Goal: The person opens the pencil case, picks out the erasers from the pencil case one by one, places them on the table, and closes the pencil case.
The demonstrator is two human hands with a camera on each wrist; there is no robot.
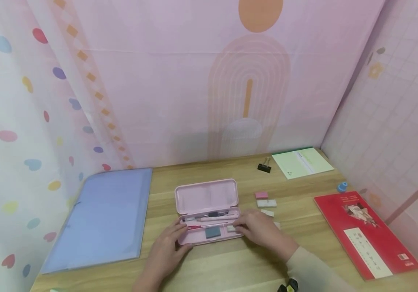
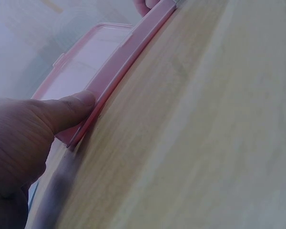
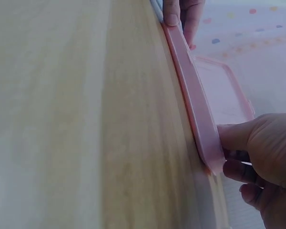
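A pink pencil case (image 1: 206, 242) lies on the wooden table with its lid (image 1: 206, 196) folded back. Inside are several pens, including a black pen (image 1: 217, 213) and a red pen (image 1: 194, 227), and a grey eraser (image 1: 213, 232). My left hand (image 1: 166, 248) grips the case's left end, its thumb (image 2: 83, 100) against the front wall. At the right end, my right hand (image 1: 261, 228) reaches over the rim and pinches a small white eraser (image 1: 231, 228) in the right compartment. Its lower fingers (image 3: 240, 171) curl outside the case's end, and the grip is partly hidden.
Right of the case lie a pink eraser (image 1: 261, 195) and white erasers (image 1: 266, 203). Behind them are a black binder clip (image 1: 264, 167) and a pale green notebook (image 1: 303, 162). A red book (image 1: 363, 231) and small blue object (image 1: 342, 186) lie far right, a blue folder (image 1: 106, 219) left.
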